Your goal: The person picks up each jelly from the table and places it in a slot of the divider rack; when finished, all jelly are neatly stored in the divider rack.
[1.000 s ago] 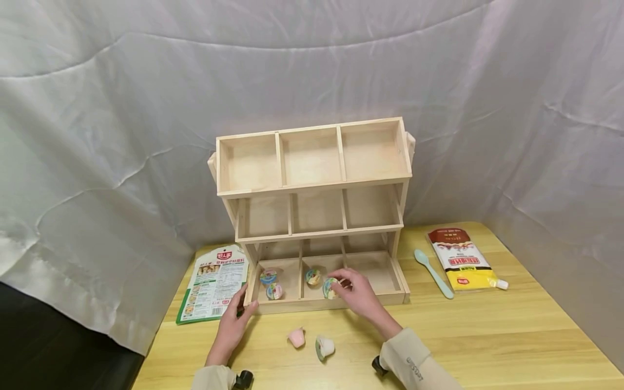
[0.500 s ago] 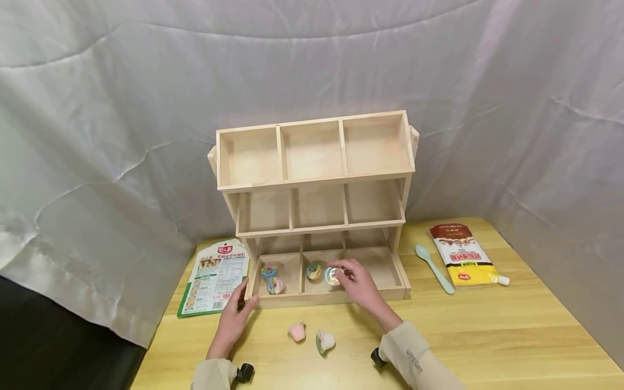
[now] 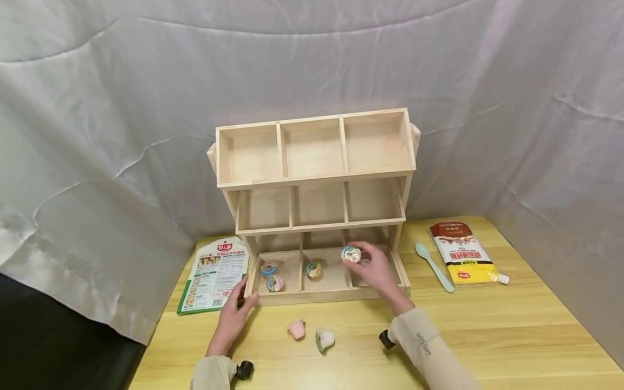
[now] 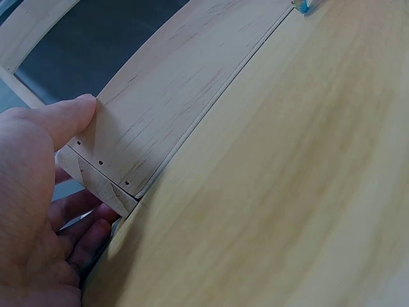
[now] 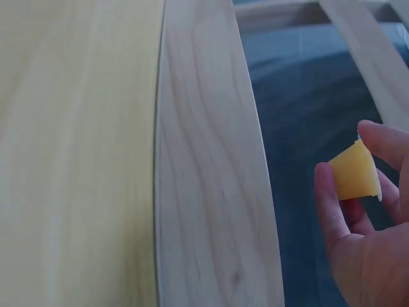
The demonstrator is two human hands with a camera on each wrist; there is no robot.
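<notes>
My right hand [image 3: 377, 269] pinches a jelly cup [image 3: 351, 254] over the divider between the middle and right bottom compartments of a three-tier wooden rack [image 3: 312, 297]. The right wrist view shows that cup's yellow body [image 5: 355, 173] between thumb and fingers. My left hand [image 3: 231, 319] grips the rack's front left corner, its thumb [image 4: 75, 118] against the front board and the other fingers around the side. A blue-lidded jelly cup [image 3: 268, 268] and a pink-white one [image 3: 275, 283] lie in the bottom left compartment; another jelly cup [image 3: 314, 270] sits in the bottom middle one.
On the table before the rack lie a pink jelly cup [image 3: 296, 329] and a white one with a green lid [image 3: 324, 339]. A flat printed packet [image 3: 214, 276] lies at the left. A pale green spoon [image 3: 434, 266] and a capped pouch [image 3: 463, 253] lie at the right.
My right hand has lifted the jelly cup out of the bottom middle compartment and carried it up and to the right. The left hand stays on the rack's corner.
</notes>
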